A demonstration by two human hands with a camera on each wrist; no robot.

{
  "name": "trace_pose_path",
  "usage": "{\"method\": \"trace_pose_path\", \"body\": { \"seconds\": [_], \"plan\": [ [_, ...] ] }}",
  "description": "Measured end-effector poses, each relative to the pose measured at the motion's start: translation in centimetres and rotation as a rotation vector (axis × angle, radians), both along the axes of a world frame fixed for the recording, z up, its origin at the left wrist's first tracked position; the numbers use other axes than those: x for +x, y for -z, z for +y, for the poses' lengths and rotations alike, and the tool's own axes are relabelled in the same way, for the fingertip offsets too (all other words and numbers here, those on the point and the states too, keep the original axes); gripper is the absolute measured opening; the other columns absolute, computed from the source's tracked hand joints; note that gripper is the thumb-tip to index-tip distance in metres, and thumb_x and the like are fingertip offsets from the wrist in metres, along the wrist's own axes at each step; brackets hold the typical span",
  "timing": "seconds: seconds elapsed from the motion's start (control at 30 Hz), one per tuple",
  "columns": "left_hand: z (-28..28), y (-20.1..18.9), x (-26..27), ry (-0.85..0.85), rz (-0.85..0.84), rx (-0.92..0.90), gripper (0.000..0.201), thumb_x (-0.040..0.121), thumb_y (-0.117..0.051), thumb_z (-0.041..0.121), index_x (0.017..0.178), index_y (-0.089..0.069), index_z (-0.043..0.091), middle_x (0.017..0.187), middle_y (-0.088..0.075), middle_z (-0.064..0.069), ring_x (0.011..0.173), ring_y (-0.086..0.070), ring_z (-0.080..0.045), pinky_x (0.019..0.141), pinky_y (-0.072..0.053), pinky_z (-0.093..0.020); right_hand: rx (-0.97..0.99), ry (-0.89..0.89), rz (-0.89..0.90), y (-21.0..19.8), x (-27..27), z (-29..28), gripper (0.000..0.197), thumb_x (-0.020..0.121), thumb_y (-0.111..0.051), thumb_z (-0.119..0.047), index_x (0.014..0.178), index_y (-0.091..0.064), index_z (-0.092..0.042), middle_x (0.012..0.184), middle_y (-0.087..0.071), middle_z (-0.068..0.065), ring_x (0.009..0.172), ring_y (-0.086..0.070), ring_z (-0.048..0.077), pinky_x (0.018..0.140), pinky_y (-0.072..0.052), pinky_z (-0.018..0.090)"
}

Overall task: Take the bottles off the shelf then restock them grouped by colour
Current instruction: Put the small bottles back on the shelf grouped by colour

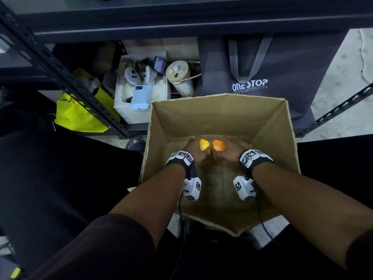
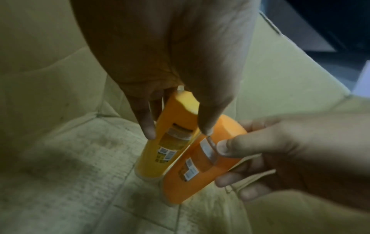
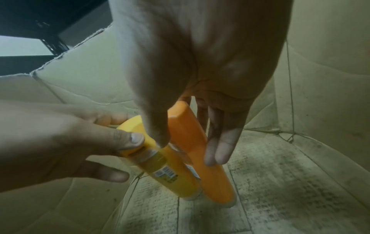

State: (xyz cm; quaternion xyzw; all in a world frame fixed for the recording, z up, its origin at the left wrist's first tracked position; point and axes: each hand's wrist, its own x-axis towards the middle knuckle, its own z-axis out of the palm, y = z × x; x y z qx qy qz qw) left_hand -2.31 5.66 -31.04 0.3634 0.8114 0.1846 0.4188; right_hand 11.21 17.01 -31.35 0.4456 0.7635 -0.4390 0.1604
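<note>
I log open carton (image 1: 220,116) on floor at centre, two bottles inside it, touching side by side, left bottle (image 1: 203,144) in left hand (image 1: 193,148), right bottle (image 1: 219,146) in right hand (image 1: 232,148), shelf rack (image 1: 66,77) far left, small box (image 1: 139,110) and bag (image 1: 272,77) beyond carton, bag to the right.

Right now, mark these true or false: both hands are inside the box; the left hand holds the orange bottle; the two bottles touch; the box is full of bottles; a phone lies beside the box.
1. Both hands are inside the box. True.
2. The left hand holds the orange bottle. False: it holds the yellow bottle; the right hand holds the orange one.
3. The two bottles touch. True.
4. The box is full of bottles. False: only these two show inside.
5. A phone lies left of the box. True.
</note>
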Motion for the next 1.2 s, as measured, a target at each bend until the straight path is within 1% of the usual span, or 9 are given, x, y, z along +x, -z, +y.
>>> {"method": "trace_pose_path", "body": {
  "seconds": [0.17, 0.37, 0.5, 0.63, 0.77, 0.87, 0.93, 1.0, 1.2],
  "plan": [
    [0.3, 0.4, -0.2, -0.037, -0.005, 0.024, 0.06, 0.092, -0.072, 0.019, 0.146, -0.044, 0.016, 0.142, -0.055, -0.014, 0.129, -0.054, -0.037, 0.107, -0.044, -0.043, 0.08, 0.045, -0.049, 0.8, 0.5, 0.2, 0.078, 0.078, -0.086, -0.025, 0.144, -0.046, -0.014, 0.138, -0.06, 0.013, 0.122, -0.059, 0.033, 0.1, -0.049, 0.039],
    [0.0, 2.1, -0.5, -0.127, -0.052, 0.09, 0.063, 0.092, -0.073, 0.017, 0.148, -0.045, 0.02, 0.142, -0.06, -0.009, 0.129, -0.056, -0.032, 0.109, -0.044, -0.04, 0.027, 0.111, -0.071, 2.6, 1.1, -0.2, 0.082, 0.082, -0.082, -0.038, 0.15, -0.041, -0.019, 0.145, -0.056, 0.012, 0.128, -0.055, 0.035, 0.094, -0.043, 0.034],
    [0.2, 3.8, -0.6, -0.198, -0.112, 0.105, 0.063, 0.091, -0.075, 0.016, 0.147, -0.048, 0.016, 0.143, -0.06, -0.009, 0.13, -0.056, -0.029, 0.106, -0.043, -0.032, -0.031, 0.201, 0.025, 4.3, 1.2, -0.3, 0.078, 0.085, -0.082, -0.033, 0.151, -0.042, -0.021, 0.145, -0.057, 0.009, 0.129, -0.054, 0.033, 0.105, -0.043, 0.037],
    [0.5, 5.7, -0.5, -0.244, -0.169, 0.096, 0.064, 0.088, -0.078, 0.01, 0.146, -0.05, 0.007, 0.142, -0.06, -0.015, 0.13, -0.056, -0.032, 0.11, -0.043, -0.039, -0.149, 0.316, 0.138, 5.8, 1.1, -0.9, 0.073, 0.088, -0.08, -0.026, 0.151, -0.044, -0.016, 0.146, -0.056, 0.009, 0.132, -0.053, 0.031, 0.113, -0.04, 0.044],
    [0.7, 7.9, -0.8, -0.263, -0.21, 0.043, 0.06, 0.09, -0.075, 0.009, 0.145, -0.05, 0.008, 0.142, -0.06, -0.014, 0.13, -0.057, -0.033, 0.11, -0.044, -0.04, -0.172, 0.404, 0.177, 7.1, 0.5, -1.5, 0.071, 0.094, -0.074, -0.017, 0.152, -0.036, -0.006, 0.146, -0.053, 0.017, 0.134, -0.051, 0.035, 0.114, -0.039, 0.048],
    [0.7, 9.0, -0.6, -0.319, -0.273, 0.053, 0.06, 0.09, -0.076, 0.011, 0.145, -0.052, 0.011, 0.141, -0.062, -0.011, 0.129, -0.058, -0.029, 0.105, -0.044, -0.032, -0.176, 0.451, 0.179, 7.9, 0.6, -1.8, 0.07, 0.099, -0.068, -0.021, 0.155, -0.028, -0.008, 0.147, -0.051, 0.017, 0.134, -0.049, 0.033, 0.111, -0.036, 0.036],
    [0.7, 9.3, -0.3, -0.361, -0.341, 0.088, 0.061, 0.091, -0.076, 0.014, 0.147, -0.05, 0.015, 0.143, -0.06, -0.008, 0.131, -0.056, -0.027, 0.108, -0.044, -0.035, -0.176, 0.502, 0.223, 8.1, 0.5, -1.7, 0.065, 0.099, -0.066, -0.021, 0.153, -0.031, -0.009, 0.145, -0.053, 0.015, 0.132, -0.051, 0.029, 0.102, -0.036, 0.028],
    [0.6, 9.3, -0.1, -0.383, -0.39, 0.12, 0.063, 0.093, -0.074, 0.016, 0.15, -0.046, 0.016, 0.145, -0.058, -0.007, 0.134, -0.055, -0.026, 0.113, -0.043, -0.044, -0.199, 0.537, 0.273, 7.9, 0.4, -1.5, 0.063, 0.1, -0.066, -0.023, 0.153, -0.035, -0.012, 0.143, -0.056, 0.012, 0.129, -0.053, 0.027, 0.104, -0.038, 0.031],
    [0.4, 8.3, 0.0, -0.319, -0.301, 0.107, 0.049, 0.098, -0.067, 0.034, 0.141, -0.052, 0.016, 0.138, -0.063, -0.008, 0.126, -0.059, -0.028, 0.11, -0.046, -0.048, -0.336, 0.637, 0.296, 6.8, 0.4, -1.5, 0.059, 0.095, -0.067, -0.047, 0.147, -0.047, -0.028, 0.138, -0.062, 0.004, 0.12, -0.061, 0.026, 0.106, -0.046, 0.046]
  ]
}}
